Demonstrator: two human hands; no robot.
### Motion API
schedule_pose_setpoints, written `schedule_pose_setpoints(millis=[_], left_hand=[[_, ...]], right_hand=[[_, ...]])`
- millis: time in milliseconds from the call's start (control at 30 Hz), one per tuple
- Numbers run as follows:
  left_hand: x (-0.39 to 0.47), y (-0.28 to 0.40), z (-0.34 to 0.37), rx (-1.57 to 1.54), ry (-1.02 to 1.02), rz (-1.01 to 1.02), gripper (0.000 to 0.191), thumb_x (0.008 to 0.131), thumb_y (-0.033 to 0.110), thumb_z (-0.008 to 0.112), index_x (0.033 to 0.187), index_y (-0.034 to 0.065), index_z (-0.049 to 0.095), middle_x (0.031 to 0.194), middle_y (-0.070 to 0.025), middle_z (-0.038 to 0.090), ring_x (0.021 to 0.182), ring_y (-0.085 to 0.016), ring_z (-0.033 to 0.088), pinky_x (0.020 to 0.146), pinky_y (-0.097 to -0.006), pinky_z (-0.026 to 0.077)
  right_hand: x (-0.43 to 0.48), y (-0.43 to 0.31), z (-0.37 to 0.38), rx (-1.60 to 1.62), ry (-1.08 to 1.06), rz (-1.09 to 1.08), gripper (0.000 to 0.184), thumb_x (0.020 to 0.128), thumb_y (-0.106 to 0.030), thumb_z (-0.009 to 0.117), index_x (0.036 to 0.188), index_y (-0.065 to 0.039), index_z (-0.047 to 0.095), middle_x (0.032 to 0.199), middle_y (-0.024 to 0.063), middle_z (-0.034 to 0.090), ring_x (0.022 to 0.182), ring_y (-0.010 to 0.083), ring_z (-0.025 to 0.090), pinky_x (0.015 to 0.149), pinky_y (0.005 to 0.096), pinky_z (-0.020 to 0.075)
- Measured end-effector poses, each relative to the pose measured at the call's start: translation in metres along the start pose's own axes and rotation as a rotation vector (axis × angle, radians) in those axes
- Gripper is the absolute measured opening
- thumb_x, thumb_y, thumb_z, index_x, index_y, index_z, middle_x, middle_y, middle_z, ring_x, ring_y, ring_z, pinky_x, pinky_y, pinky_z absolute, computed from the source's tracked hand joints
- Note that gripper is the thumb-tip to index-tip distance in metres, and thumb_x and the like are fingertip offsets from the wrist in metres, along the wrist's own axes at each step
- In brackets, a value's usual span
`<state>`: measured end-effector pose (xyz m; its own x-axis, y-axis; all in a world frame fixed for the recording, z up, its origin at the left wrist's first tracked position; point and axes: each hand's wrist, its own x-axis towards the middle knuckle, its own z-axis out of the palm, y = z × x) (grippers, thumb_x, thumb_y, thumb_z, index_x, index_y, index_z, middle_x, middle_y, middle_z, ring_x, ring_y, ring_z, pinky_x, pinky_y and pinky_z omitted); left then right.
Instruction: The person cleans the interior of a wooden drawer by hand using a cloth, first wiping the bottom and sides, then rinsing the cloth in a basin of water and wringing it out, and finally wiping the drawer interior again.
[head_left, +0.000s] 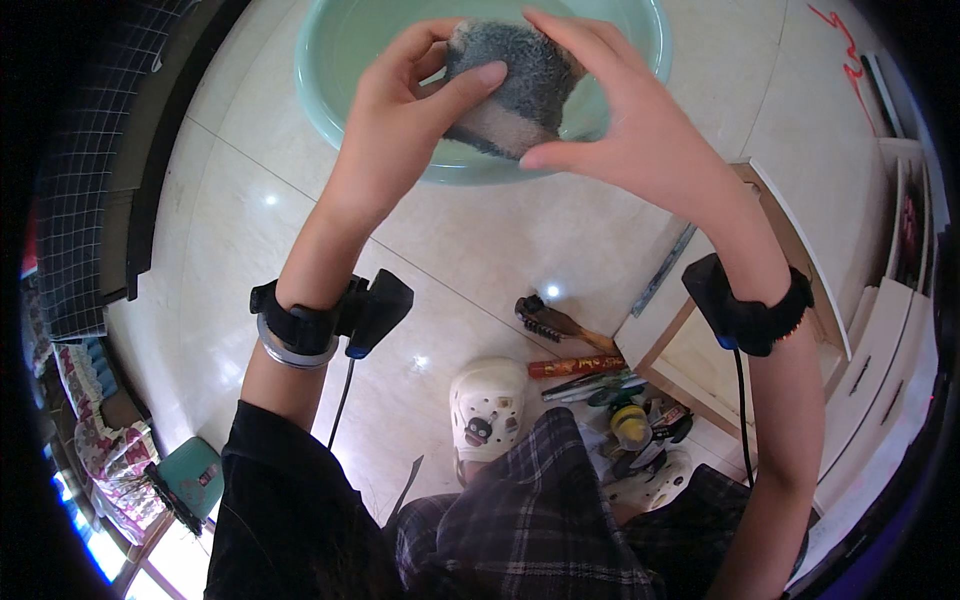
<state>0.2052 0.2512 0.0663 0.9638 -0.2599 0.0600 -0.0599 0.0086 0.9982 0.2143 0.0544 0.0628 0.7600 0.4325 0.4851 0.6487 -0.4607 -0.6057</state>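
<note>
Above a pale green plastic basin (309, 90), I hold a folded grey fuzzy cloth (517, 71) with a lighter band along its lower part. My left hand (405, 112) grips the cloth's left side, thumb pressed on its front and fingers behind. Around the right side curves my right hand (630, 112), its thumb at the lower corner and its fingers at the upper edge. Part of the basin's inside is hidden by the hands and cloth; it appears to contain water.
On the tiled floor, a wooden-handled brush (562, 324) and a red tube (574, 365) lie beside a drawer (709, 337). Pens and a yellow-topped container (631, 426) sit near my white clogs (487, 405). White drawers (870, 367) stand right; a green dustpan (193, 476) is lower left.
</note>
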Motion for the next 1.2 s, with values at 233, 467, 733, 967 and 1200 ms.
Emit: schedule_pose_setpoints(millis=[233,467,733,967,1200], left_hand=[[-0.005,0.004,0.009,-0.082,0.118,0.01,0.027,0.088,0.014,0.059,0.11,-0.0009,0.052,0.097,-0.0063,0.063,0.088,-0.01,0.059,0.079,-0.0229,0.046],[-0.002,0.009,0.014,-0.203,0.143,-0.081,0.03,0.089,0.018,0.057,0.111,-0.0011,0.051,0.099,-0.0071,0.062,0.09,-0.012,0.06,0.08,-0.0249,0.047],[0.005,0.003,0.01,0.386,0.302,0.149,0.047,0.086,0.021,0.061,0.125,0.0019,0.045,0.124,-0.0152,0.049,0.105,-0.024,0.054,0.091,-0.0319,0.043],[-0.005,-0.003,-0.002,1.556,0.064,1.041,0.056,0.074,0.015,0.067,0.125,0.0156,0.047,0.136,-0.0057,0.043,0.127,-0.032,0.037,0.108,-0.0543,0.01],[0.007,0.005,-0.009,1.503,0.119,1.261,0.036,0.073,0.021,0.067,0.107,0.0155,0.058,0.11,-0.0047,0.057,0.112,-0.03,0.048,0.105,-0.0533,0.019]], right_hand=[[0.022,-0.007,0.005,0.135,-0.211,0.372,0.083,0.057,-0.015,0.079,0.124,-0.003,0.031,0.115,0.0234,0.045,0.111,0.037,0.045,0.095,0.0427,0.0363],[0.002,0.008,0.027,0.043,0.128,0.003,0.065,0.065,-0.013,0.074,0.121,-0.01,0.042,0.111,0.0166,0.052,0.1,0.0346,0.054,0.082,0.0384,0.0471],[0.015,0.02,0.018,0.093,-0.163,0.606,0.046,0.068,-0.017,0.068,0.109,-0.002,0.052,0.079,0.0147,0.062,0.08,0.0295,0.063,0.067,0.036,0.0499],[0.025,-0.012,-0.036,0.861,-0.46,0.821,0.025,0.066,-0.021,0.07,0.083,-0.004,0.063,0.071,0.002,0.059,0.058,0.0121,0.056,0.051,0.0241,0.0456],[0.026,-0.034,-0.03,1.035,-0.868,0.82,0.027,0.068,-0.027,0.071,0.081,-0.005,0.061,0.067,0.0019,0.057,0.051,0.0078,0.052,0.043,0.017,0.039]])
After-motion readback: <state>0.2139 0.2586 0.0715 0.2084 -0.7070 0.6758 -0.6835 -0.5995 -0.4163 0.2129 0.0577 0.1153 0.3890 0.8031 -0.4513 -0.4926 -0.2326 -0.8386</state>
